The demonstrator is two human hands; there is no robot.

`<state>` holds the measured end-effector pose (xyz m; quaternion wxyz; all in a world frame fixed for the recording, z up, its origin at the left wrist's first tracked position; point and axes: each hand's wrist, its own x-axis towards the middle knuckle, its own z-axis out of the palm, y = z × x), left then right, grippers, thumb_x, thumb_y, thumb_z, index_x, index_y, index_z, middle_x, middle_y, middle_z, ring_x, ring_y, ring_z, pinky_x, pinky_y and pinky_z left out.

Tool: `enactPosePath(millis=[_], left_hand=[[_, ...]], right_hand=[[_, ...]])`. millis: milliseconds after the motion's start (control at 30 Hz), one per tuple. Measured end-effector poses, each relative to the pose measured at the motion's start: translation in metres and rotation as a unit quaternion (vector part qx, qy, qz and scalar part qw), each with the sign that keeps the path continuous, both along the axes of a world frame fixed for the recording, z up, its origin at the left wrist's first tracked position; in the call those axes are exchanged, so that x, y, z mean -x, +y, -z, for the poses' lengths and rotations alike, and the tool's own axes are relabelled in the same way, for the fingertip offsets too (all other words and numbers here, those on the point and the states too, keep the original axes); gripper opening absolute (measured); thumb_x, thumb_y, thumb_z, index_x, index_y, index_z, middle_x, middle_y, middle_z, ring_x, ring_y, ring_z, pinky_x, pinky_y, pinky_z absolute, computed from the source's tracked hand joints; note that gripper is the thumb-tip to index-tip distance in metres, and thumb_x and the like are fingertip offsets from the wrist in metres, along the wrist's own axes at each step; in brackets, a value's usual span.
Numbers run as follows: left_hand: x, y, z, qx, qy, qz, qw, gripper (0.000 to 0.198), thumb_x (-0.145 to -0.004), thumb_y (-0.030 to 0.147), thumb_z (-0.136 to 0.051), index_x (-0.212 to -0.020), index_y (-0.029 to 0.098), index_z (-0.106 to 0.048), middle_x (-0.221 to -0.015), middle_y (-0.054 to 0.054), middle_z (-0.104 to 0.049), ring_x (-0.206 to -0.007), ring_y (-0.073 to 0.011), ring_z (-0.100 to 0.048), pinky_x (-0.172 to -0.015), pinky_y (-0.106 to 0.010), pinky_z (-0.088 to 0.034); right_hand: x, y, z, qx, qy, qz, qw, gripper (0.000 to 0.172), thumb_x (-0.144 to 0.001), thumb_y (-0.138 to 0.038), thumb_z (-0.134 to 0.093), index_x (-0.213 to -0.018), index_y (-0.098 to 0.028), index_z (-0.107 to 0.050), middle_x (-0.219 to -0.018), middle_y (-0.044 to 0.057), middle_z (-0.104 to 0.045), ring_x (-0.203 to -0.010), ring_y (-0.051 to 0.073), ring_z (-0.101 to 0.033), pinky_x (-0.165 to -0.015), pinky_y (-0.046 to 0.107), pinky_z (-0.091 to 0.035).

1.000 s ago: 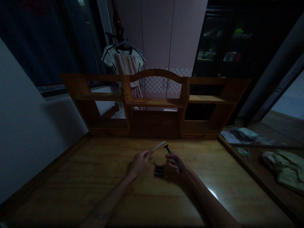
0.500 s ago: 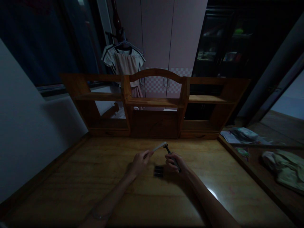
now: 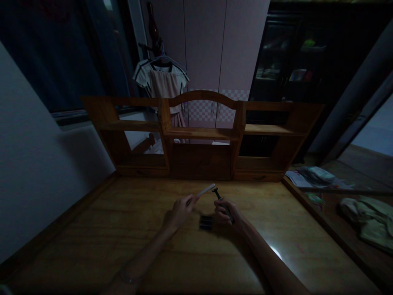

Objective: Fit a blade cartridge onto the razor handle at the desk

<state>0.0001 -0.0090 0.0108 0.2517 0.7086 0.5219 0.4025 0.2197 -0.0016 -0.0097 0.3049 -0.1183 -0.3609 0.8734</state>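
Note:
A slim pale stick [image 3: 205, 190] is held in my left hand [image 3: 181, 209], its far end pointing up and right. My right hand [image 3: 226, 211] is closed round the dark handle of a razor [image 3: 218, 194], whose small T-shaped head points up and left. A narrow gap lies between the stick's tip and the razor head. Below and between my hands, a small block of dark strips [image 3: 205, 223] lies on the wooden tabletop [image 3: 184, 262]. Dim light hides the finer details of the stick and the razor head.
A wooden shelf unit [image 3: 200, 133] with open compartments rises along the desk's far edge. A white wall [image 3: 27, 164] borders the left side. On the right, beyond a raised wooden edge [image 3: 325, 229], lie papers [image 3: 299, 179] and a pale green cloth item [image 3: 368, 219].
The stick's tip and the razor head, touching or nearly so before, are now slightly apart. Both hands keep their holds almost in place. The whole view has shifted slightly.

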Motion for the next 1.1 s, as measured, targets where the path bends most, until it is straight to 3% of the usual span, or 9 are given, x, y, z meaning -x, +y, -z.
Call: enactPosePath(millis=[200, 433, 700, 900, 1100], left_hand=[[-0.0026, -0.0025, -0.0026, 0.016, -0.027, 0.044, 0.999, 0.041, -0.085, 0.048, -0.042, -0.082, 0.014, -0.065, -0.071, -0.002, -0.061, -0.066, -0.0148, -0.053, -0.059, -0.021, -0.036], [-0.0021, -0.0023, -0.0019, 0.030, -0.032, 0.052, 0.998, 0.042, -0.086, 0.049, -0.040, -0.085, 0.015, -0.065, -0.075, -0.003, -0.063, -0.070, -0.0159, -0.055, -0.062, -0.022, -0.038], [0.0007, 0.0011, 0.0009, -0.002, -0.030, 0.001, 1.000, 0.045, -0.086, 0.051, -0.040, -0.075, 0.013, -0.061, -0.062, 0.001, -0.053, -0.058, -0.0115, -0.046, -0.054, -0.021, -0.031], [-0.0005, -0.0005, -0.0001, -0.001, -0.012, 0.034, 0.999, 0.042, -0.086, 0.049, -0.040, -0.075, 0.014, -0.061, -0.063, 0.001, -0.055, -0.059, -0.0119, -0.048, -0.055, -0.021, -0.031], [0.0007, -0.0009, -0.0012, -0.002, -0.005, 0.021, 1.000, 0.041, -0.086, 0.047, -0.040, -0.074, 0.015, -0.061, -0.062, 0.001, -0.054, -0.058, -0.0117, -0.047, -0.054, -0.020, -0.030]], right_hand=[[-0.0004, 0.0011, 0.0024, 0.000, -0.020, 0.010, 1.000, 0.033, -0.082, -0.035, -0.045, -0.056, -0.021, -0.030, -0.034, -0.007, -0.035, -0.026, 0.007, -0.024, -0.031, 0.019, -0.021], [-0.0004, 0.0012, 0.0026, -0.002, -0.016, 0.020, 1.000, 0.032, -0.083, -0.035, -0.044, -0.057, -0.021, -0.032, -0.034, -0.008, -0.036, -0.025, 0.006, -0.023, -0.029, 0.018, -0.019], [0.0001, 0.0001, 0.0009, -0.002, -0.010, 0.019, 1.000, 0.033, -0.082, -0.035, -0.046, -0.056, -0.021, -0.031, -0.033, -0.008, -0.035, -0.024, 0.006, -0.022, -0.029, 0.018, -0.018], [-0.0012, -0.0014, -0.0010, 0.005, -0.034, 0.035, 0.999, 0.034, -0.082, -0.035, -0.047, -0.057, -0.021, -0.029, -0.034, -0.008, -0.035, -0.026, 0.006, -0.022, -0.030, 0.018, -0.019], [-0.0004, -0.0010, -0.0035, 0.003, -0.027, 0.022, 0.999, 0.034, -0.082, -0.035, -0.047, -0.057, -0.021, -0.029, -0.035, -0.008, -0.035, -0.025, 0.006, -0.020, -0.029, 0.019, -0.018]])
